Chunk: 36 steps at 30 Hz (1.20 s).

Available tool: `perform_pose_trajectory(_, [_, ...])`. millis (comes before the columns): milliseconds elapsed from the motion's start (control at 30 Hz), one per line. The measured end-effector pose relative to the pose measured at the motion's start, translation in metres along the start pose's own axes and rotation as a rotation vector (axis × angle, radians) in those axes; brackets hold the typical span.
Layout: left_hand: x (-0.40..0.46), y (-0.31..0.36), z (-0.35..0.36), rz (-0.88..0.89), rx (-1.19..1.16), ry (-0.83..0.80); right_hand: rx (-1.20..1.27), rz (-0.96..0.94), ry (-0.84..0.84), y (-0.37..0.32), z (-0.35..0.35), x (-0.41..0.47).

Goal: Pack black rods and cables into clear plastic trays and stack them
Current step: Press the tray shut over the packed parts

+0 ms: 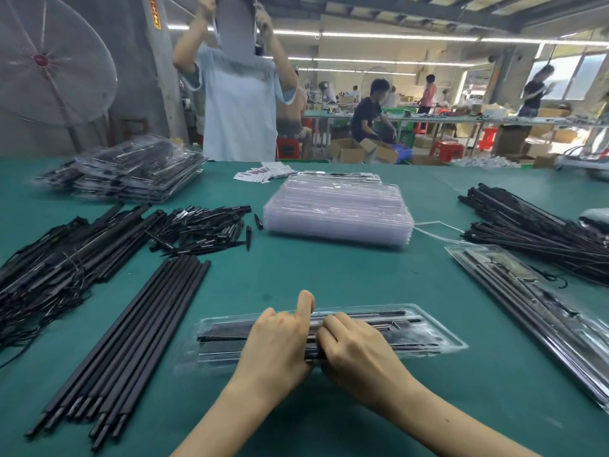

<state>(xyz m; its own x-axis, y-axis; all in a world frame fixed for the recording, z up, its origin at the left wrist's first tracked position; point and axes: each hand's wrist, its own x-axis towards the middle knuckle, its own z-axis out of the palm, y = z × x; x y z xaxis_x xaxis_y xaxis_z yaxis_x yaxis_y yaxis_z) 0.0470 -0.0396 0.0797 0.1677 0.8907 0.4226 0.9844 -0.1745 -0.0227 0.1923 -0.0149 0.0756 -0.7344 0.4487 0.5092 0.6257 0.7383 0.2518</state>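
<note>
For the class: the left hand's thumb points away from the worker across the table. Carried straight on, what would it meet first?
Probably the stack of empty clear trays; only bare green table lies between it and the left hand, though depth is uncertain.

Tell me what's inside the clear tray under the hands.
The clear tray holds several black rods lying lengthwise in its channels. The left hand and right hand cover its middle, so what lies there, and any cable, cannot be seen.
</note>
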Motion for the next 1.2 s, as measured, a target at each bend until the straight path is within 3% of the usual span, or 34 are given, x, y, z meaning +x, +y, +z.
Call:
perform_pose_trajectory(167, [-0.006, 0.0, 0.005, 0.002, 0.013, -0.041, -0.139, -0.116, 0.072, 0.003, 0.004, -0.003])
perform_pose_trajectory(333, [-0.006, -0.002, 0.006, -0.003, 0.016, -0.056, -0.096, -0.188, 0.075, 0.004, 0.004, 0.001])
perform_pose_trajectory(500, [-0.004, -0.002, 0.004, 0.001, 0.019, -0.078, 0.056, -0.128, 0.029, 0.006, -0.001, 0.005])
perform_pose_trajectory(700, [-0.004, 0.0, 0.001, -0.015, 0.008, -0.054, 0.067, -0.003, 0.033, 0.006, 0.0, 0.0])
perform_pose_trajectory(1200, [-0.012, 0.004, -0.001, 0.004, -0.015, -0.095, 0.284, 0.016, -0.062, -0.002, 0.011, -0.014])
